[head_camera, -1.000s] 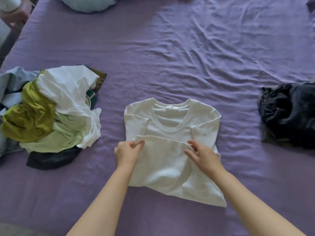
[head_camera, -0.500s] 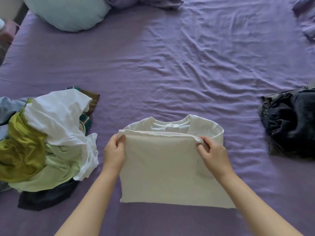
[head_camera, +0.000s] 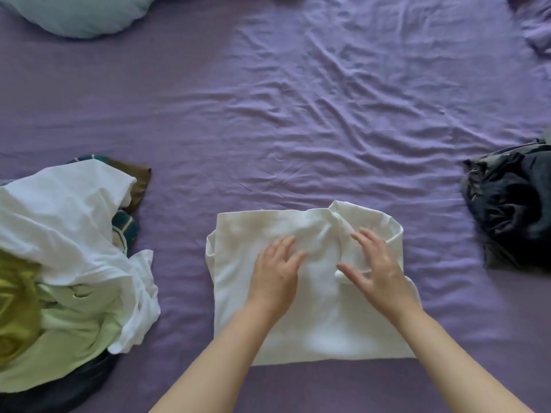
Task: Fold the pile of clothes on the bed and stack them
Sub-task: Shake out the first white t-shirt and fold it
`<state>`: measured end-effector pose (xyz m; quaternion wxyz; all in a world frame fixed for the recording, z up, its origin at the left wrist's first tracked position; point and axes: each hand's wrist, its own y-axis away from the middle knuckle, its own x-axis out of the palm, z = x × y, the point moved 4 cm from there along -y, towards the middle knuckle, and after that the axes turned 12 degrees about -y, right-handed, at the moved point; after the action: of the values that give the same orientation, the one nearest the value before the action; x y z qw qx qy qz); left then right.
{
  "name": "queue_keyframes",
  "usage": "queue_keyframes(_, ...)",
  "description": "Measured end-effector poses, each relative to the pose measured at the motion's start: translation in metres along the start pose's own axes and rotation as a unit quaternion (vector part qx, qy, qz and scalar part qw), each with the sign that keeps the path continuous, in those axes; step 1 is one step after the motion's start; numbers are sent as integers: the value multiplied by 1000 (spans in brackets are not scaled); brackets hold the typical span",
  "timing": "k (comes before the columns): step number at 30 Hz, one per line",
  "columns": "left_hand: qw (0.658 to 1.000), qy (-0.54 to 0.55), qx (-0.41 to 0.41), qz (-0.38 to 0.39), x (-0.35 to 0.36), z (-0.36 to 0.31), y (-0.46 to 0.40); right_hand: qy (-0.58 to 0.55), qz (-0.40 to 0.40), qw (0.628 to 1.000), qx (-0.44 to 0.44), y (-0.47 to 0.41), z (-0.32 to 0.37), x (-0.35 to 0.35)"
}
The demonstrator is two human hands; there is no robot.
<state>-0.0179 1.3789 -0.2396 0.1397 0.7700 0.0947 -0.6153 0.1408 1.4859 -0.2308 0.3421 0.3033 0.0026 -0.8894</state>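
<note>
On white shirt [head_camera: 304, 308]: L hand [head_camera: 275, 275] & R hand [head_camera: 375, 269] now flat, hem released.

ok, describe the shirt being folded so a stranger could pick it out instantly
On the purple bed sheet, look at the near middle, between the mixed heap of clothes on the left and the dark bundle on the right. The white shirt lies there as a flat folded rectangle with both hands on it. Unlike the heap's crumpled white garment, it lies alone and has straight edges.
</note>
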Motion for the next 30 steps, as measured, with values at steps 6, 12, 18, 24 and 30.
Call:
queue_keyframes(6,983,-88,52,152,49,-31,-21,197,70,973,-94,26,-14,-12)
queue_keyframes(12,976,-139,41,165,52,-45,-31,22,-141,987,69,-11,-35,-62)
queue_keyframes(18,966,-134,129,178,54,-91,-33,-61,-161,973,155,-28,-59,-74)
queue_keyframes(24,950,-129,111,262,62,-104,-64,-72,-134,966,208,6,-70,-52)
queue_keyframes(30,951,43,47,302,30,-102,-66,-140,-1,963,229,24,-51,-46)
